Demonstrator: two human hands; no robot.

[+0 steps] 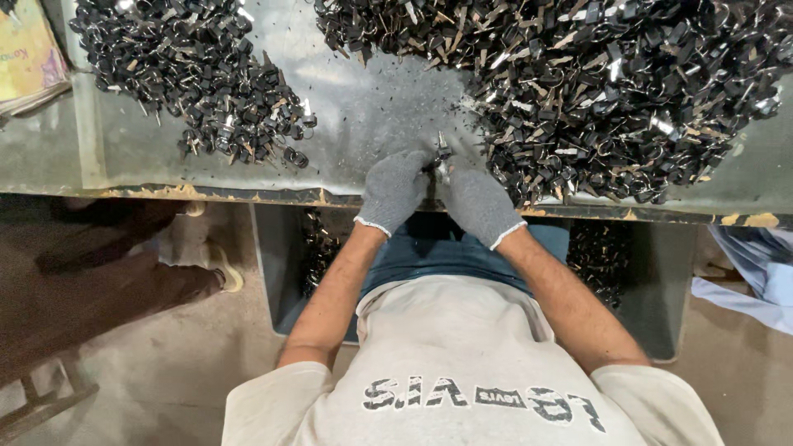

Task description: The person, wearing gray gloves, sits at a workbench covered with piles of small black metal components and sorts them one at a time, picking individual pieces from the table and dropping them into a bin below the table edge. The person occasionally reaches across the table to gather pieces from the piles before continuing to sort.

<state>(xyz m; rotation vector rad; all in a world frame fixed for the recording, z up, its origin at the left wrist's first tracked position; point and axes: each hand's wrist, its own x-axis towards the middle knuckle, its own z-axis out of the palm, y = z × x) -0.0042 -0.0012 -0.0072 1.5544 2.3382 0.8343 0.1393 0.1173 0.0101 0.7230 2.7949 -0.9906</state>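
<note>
1. The left hand (393,192) and right hand (479,205), both in grey knit gloves, meet at the near edge of the metal surface (372,107), fingers closed together on one small black-and-metal part (442,157).
2. That part looks light, stiff and a little slippery (gloves help); pinching its black body seems safest.
3. A large pile of parts (611,91) lies just beyond the right hand; a smaller pile (198,74) sits well beyond the left.

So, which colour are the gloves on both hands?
Grey, with white cuffs: left hand, right hand. Head view.
</note>
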